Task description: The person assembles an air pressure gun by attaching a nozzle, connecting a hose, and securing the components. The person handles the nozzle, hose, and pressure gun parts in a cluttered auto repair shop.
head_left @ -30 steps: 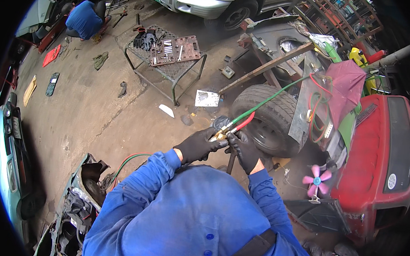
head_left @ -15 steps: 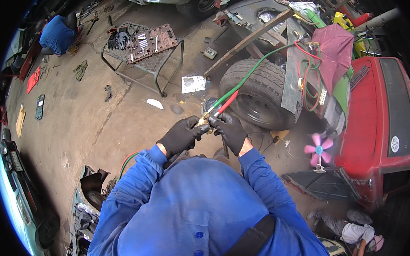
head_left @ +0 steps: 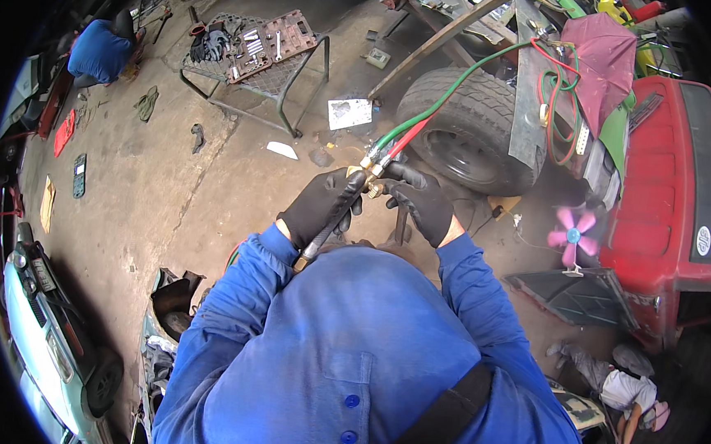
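Torch [head_left: 335,225]: a dark-handled gas torch with brass fittings, being held up in front of the blue-sleeved chest, slanting from lower left to upper right between the two gloved hands.

Left hand [head_left: 324,205]: black glove, fingers wrapping closed around the torch handle.

Right hand [head_left: 421,203]: black glove, fingers pinching closed on the brass valve end of the torch, just right of the left fingers.

Green hose [head_left: 456,85] and red hose [head_left: 407,137]: both running side by side up and away from the right fingertips toward a tyre [head_left: 471,124].

Red vehicle [head_left: 676,182]: standing well right of the fingers, beyond the tyre.

Metal stand [head_left: 256,54]: sitting well beyond the left fingers, carrying an open tool case.

Pink fan [head_left: 570,237]: lying on the floor right of the right hand.
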`<state>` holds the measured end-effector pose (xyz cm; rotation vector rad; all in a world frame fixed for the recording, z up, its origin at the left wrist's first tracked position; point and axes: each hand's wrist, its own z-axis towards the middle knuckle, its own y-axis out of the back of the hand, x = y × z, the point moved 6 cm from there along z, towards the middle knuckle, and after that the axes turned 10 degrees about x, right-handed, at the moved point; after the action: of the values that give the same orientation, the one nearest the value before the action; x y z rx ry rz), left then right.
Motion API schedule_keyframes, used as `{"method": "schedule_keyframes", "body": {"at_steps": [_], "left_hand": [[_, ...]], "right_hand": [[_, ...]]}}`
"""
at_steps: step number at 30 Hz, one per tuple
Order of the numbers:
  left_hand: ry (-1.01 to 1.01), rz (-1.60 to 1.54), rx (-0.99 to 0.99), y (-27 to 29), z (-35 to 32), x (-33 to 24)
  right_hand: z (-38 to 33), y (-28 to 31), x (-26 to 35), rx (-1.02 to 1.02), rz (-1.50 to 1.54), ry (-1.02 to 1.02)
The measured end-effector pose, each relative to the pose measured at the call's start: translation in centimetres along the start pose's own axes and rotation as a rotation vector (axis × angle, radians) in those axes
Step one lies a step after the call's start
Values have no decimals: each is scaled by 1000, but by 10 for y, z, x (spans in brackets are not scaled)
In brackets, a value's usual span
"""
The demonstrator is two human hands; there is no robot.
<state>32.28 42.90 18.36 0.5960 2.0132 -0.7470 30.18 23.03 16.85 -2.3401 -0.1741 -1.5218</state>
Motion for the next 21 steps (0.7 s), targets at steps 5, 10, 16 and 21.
{"method": "schedule_keyframes", "body": {"at_steps": [5,10,16,21], "left_hand": [[9,25,-22,3,4,-3],[48,-32,9,-4,6,4],[-37,12,-45,-2,10,3],[-29,180,-59,-6,14,4]], "right_hand": [[0,1,-2,-31,98,-14],[7,7,-4,-19,-46,10],[-2,18,-23,-23,74,-60],[-1,15,-21,-68,1,-103]]}}
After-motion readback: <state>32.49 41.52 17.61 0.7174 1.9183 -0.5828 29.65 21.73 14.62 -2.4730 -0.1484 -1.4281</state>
